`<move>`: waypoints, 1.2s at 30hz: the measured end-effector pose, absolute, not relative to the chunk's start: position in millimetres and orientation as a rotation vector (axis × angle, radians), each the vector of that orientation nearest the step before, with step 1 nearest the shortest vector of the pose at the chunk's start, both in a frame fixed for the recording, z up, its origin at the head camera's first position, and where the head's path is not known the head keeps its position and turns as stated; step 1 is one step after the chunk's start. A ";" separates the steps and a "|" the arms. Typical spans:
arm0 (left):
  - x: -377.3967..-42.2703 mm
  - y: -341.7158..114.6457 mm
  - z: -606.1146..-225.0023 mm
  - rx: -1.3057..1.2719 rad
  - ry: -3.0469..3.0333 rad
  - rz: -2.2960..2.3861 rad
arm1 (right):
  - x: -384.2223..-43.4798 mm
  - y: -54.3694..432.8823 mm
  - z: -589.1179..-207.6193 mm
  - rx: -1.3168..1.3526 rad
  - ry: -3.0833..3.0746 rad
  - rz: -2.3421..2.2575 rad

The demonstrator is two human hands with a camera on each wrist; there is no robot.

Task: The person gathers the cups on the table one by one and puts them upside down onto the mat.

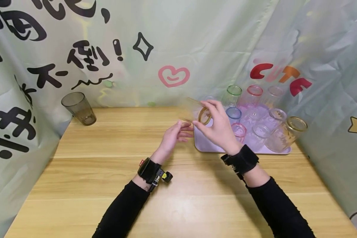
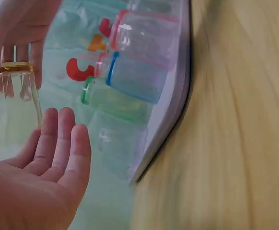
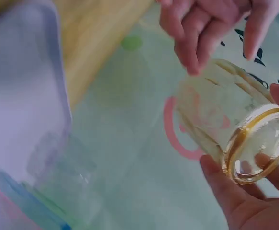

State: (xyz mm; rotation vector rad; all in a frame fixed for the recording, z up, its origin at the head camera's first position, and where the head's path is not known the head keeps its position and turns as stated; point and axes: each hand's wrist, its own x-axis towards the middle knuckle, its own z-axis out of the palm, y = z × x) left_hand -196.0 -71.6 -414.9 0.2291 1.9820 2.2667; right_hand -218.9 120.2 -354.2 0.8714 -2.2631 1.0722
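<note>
My right hand (image 1: 215,127) grips a clear glass cup with a gold-ringed base (image 1: 204,115) between thumb and fingers. The cup (image 3: 225,110) is held in the air on its side, its base toward the right palm and its mouth toward the left. Close by its mouth is my left hand (image 1: 174,137), fingers spread loosely and palm turned toward the cup. In the left wrist view, the left fingers (image 2: 62,139) overlap the cup's edge; I cannot tell whether they touch it. The cup's body is blurred in the head view.
A pale purple tray (image 1: 208,145) on the right holds several upside-down cups with coloured bases, among them a green one (image 1: 232,94), a blue one (image 1: 233,114) and a gold-ringed one (image 1: 281,135). A brown glass (image 1: 80,109) stands at the table's back left. Printed cloth walls edge the wooden table (image 1: 107,175).
</note>
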 end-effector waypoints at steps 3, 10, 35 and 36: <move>-196.9 -67.0 -413.4 0.285 2.258 2.140 | -226.0 127.7 -338.8 0.823 -2.328 1.026; -198.6 -52.8 -412.6 0.596 3.011 1.361 | -251.6 141.2 -305.9 0.736 -2.534 0.936; -190.4 -18.1 -427.6 0.886 3.000 0.506 | -327.3 133.3 -310.1 0.813 -3.084 0.517; -190.8 -18.2 -428.6 0.887 2.997 0.498 | -328.0 133.2 -312.4 0.813 -3.088 0.517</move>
